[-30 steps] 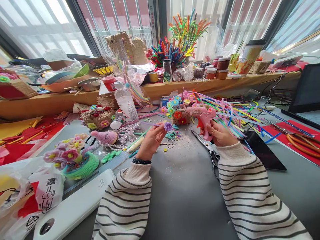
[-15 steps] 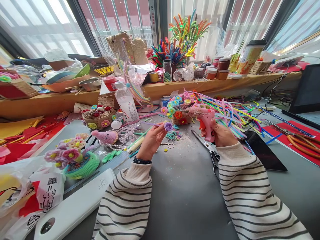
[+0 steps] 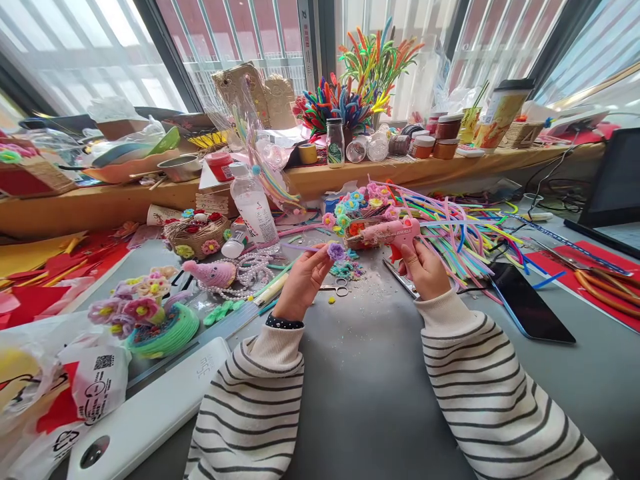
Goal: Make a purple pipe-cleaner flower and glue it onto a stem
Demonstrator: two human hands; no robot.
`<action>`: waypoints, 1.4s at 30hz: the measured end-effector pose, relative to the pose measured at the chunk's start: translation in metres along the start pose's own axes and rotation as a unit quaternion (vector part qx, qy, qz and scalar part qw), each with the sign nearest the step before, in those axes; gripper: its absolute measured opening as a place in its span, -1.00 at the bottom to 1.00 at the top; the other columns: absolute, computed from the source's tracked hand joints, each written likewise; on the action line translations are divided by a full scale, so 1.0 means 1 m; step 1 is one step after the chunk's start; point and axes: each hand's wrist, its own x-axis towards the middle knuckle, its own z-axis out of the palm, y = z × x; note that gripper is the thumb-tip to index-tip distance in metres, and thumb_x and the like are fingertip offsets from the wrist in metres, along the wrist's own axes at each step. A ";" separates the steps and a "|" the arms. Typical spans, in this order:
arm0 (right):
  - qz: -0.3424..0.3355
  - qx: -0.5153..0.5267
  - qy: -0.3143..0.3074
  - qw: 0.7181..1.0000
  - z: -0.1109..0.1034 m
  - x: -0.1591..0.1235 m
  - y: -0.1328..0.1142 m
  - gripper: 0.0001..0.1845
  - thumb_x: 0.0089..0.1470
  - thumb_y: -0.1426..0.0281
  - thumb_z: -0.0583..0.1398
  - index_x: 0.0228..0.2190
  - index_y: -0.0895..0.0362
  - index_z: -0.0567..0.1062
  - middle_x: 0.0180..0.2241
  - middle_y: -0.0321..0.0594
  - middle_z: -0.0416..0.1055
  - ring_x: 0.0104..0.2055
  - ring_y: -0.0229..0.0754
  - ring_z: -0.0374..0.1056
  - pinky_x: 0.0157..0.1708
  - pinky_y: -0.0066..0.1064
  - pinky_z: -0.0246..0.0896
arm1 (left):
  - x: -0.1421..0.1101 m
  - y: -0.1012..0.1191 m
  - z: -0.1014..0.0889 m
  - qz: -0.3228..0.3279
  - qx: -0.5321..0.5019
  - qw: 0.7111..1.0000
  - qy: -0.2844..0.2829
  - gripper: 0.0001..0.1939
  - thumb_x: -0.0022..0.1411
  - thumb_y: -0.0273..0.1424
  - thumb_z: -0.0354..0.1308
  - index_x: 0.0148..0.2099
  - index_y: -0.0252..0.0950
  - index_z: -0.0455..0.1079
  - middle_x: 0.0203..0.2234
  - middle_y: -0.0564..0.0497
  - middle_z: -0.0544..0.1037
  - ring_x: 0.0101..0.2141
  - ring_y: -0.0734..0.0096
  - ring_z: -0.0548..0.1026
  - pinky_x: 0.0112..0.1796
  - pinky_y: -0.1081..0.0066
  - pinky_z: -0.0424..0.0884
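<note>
Between the fingertips of my left hand (image 3: 306,279) is a purple pipe-cleaner flower (image 3: 336,251), its face turned to the right. My right hand (image 3: 428,269) is closed round the handle of a pink hot glue gun (image 3: 393,233). The gun's nozzle points left and is a short way from the flower, apart from it. Beneath the right hand lie large scissors (image 3: 400,277), mostly hidden by hand and sleeve. Small scissors (image 3: 341,288) and a tiny yellow bead-like piece (image 3: 331,300) lie on the grey table by the left hand.
Behind the gun stands a basket of pastel flowers (image 3: 356,208), with loose pipe cleaners (image 3: 460,233) to its right. A phone (image 3: 533,303) lies right of my hand. Left are a clear bottle (image 3: 253,207), a pink knitted figure (image 3: 210,273), a flower pot (image 3: 163,330) and a white device (image 3: 150,407).
My right hand has moved left with the glue gun, bringing its nozzle closer to the flower and covering more of the large scissors. My left hand stays in place with the flower.
</note>
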 end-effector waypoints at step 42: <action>-0.139 -0.214 0.067 0.965 0.005 -0.004 -0.005 -0.79 -0.11 0.22 0.04 -0.50 0.12 0.27 -0.70 -0.35 0.15 -0.68 -0.29 0.03 -0.64 -0.43 -0.03 | 0.001 -0.002 0.000 0.001 0.015 1.000 -0.012 -0.92 -0.08 -0.60 0.14 -0.44 -0.39 0.37 -0.53 0.08 0.48 -0.49 0.66 0.45 -0.41 0.69 0.38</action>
